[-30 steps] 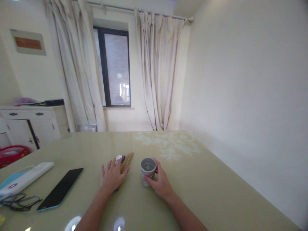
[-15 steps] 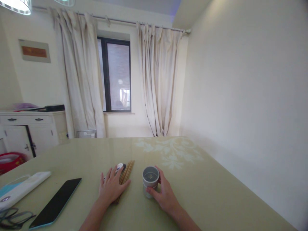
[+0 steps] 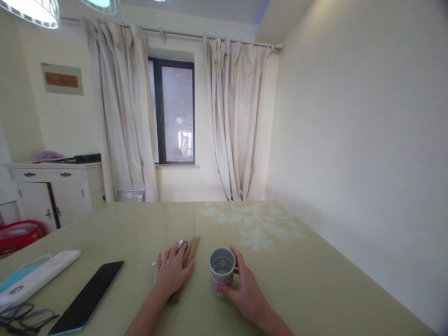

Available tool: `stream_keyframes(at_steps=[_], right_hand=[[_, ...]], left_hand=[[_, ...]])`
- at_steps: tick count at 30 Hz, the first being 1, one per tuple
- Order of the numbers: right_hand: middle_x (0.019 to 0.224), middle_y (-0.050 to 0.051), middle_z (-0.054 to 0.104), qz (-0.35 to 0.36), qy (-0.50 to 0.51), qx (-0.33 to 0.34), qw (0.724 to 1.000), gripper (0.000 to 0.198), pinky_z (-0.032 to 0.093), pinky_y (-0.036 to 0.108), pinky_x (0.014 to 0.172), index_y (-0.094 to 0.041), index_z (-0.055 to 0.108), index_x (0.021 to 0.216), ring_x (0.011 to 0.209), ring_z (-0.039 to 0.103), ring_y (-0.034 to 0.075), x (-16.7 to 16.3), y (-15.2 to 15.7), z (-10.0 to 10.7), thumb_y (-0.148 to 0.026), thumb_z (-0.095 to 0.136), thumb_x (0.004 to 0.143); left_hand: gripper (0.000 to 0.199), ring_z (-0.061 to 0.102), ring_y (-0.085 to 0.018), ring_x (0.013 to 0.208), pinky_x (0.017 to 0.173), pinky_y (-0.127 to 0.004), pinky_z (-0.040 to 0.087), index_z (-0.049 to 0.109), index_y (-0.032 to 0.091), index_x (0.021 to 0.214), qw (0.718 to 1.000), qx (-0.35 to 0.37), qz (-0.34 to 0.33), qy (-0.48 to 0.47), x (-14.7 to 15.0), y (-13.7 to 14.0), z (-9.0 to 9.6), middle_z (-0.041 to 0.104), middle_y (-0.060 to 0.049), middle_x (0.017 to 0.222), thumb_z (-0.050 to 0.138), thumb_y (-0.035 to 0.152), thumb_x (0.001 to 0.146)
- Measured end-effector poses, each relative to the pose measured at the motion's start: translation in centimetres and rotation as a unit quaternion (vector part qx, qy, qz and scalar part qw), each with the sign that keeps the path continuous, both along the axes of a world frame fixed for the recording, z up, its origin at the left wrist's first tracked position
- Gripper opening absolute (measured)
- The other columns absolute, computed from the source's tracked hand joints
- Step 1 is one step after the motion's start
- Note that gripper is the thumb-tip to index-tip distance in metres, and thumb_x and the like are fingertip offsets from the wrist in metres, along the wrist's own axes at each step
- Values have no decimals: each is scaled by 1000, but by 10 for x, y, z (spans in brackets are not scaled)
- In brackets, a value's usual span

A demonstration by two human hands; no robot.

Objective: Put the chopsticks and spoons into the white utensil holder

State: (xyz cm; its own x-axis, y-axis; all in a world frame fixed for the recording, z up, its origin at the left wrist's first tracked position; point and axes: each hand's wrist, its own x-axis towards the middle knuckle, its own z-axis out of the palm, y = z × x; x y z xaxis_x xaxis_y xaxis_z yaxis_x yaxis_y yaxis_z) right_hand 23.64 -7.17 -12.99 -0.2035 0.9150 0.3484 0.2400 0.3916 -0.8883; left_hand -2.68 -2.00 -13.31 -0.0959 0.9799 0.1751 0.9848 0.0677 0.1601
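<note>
My right hand [image 3: 245, 285] is wrapped round the side of a grey cup [image 3: 222, 279], thumb in front and fingers behind. The cup stands upright, its mouth towards me, and small light holes show in its bottom. To its left, my left hand [image 3: 172, 273] lies flat with fingers stretched out over a bundle of wooden chopsticks [image 3: 191, 252]. Beyond those fingertips, a small white and dark object [image 3: 183, 243] is partly covered; its kind I cannot make out. Part of the chopsticks is hidden beneath the hand.
A dark-screened phone [image 3: 89, 295] lies left of my left arm. Further left are a long white case [image 3: 45, 275], a blue mask [image 3: 21, 276] and dark-framed glasses [image 3: 26, 317]. The pale green table [image 3: 315, 289] meets the wall on the right.
The view has shifted a little, so everything sits slightly further right. Both hands keep nearly the same places, the right one still round the cup, the left over the chopsticks.
</note>
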Motion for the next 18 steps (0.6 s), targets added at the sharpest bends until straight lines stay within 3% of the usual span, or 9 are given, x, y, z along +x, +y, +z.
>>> stream_keyframes(at_steps=[3,9,18], right_hand=[[148,17,62,-2,1,1,1000,100,48,52,111,-23,36,156,130,63,34,0,-1,3,-25,90,72],[130,13,73,14,-9,8,1000,67,53,48,102,-22,58,132,117,69,33,2,-5,13,-29,90,74],[124,11,74,65,-6,-6,998,64,57,47,93,-22,61,128,109,71,32,15,-1,19,-38,91,74]], left_hand=[[71,43,-34,151,127,-59,23,44,24,161,1000,-7,-11,-6,-3,3,-3,38,-10,170,42,53,96],[72,35,-31,157,129,-56,20,36,25,165,999,-22,-31,-8,-6,4,-7,31,-8,174,33,56,100],[75,24,-32,162,130,-58,16,30,23,167,997,-47,-54,5,8,-3,-6,22,-6,175,34,54,99]])
